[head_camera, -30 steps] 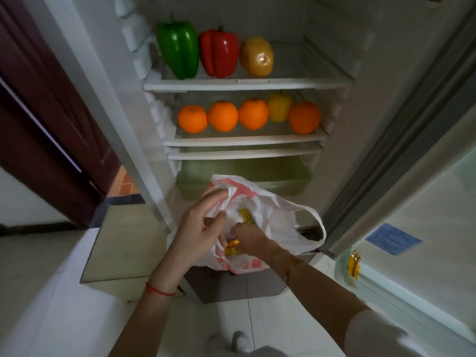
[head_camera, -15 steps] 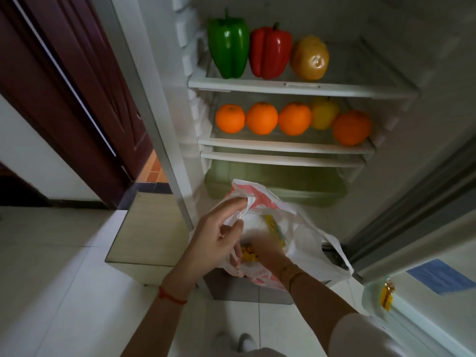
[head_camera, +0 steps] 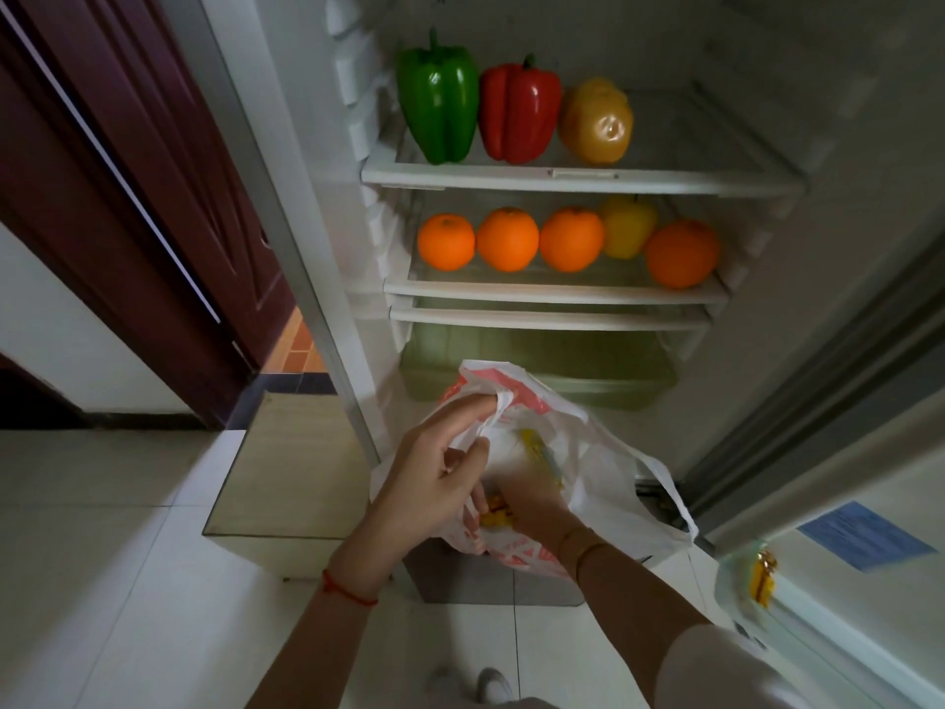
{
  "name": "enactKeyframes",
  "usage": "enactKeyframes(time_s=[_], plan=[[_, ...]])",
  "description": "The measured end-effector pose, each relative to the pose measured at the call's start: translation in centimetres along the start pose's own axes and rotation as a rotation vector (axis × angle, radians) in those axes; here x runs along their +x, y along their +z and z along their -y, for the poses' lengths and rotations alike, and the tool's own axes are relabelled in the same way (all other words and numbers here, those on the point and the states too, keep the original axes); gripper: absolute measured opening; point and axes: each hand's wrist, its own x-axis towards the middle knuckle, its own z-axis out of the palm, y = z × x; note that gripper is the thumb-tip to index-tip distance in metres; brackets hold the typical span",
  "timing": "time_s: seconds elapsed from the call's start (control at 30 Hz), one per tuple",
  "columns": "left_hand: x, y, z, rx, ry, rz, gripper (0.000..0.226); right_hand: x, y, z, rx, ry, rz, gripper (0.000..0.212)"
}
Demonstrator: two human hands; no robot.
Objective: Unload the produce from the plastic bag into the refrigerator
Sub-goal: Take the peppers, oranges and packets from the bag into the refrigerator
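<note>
The plastic bag (head_camera: 588, 452) is held up in front of the open refrigerator (head_camera: 562, 179), just below the green drawer (head_camera: 537, 365), prob. so produce can go straight in. Its rim is pinched by the left hand (head_camera: 434, 483), keeping the mouth open. The right hand (head_camera: 532, 504) is sunk inside, fingers apparently curled on a yellow-orange item (head_camera: 496, 516); grip partly hidden. That item's long axis can't be told. The bag mouth is tilted up toward the person, w/ a loose handle (head_camera: 665, 483) hanging to the right
</note>
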Motion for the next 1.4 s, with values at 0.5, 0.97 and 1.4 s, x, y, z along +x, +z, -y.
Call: enactKeyframes(time_s=[0.5, 0.97, 1.4], plan=[[0.1, -0.3, -0.8, -0.019, -0.015, 0.026, 0.042, -0.6, -5.0, 0.8, 0.285, 0.061, 0.162, 0.06], [3.2, 4.6, -3.6, 0.022, 0.106, 0.132, 0.047, -11.2, -17.6, -6.0, 1.221, 0.728, -0.107, 0.034], [4.1, 9.0, -3.1, 0.121, 0.107, 0.161, 0.043, -27.4, -13.9, -14.2, 1.171, 1.35, -0.14, 0.036]])
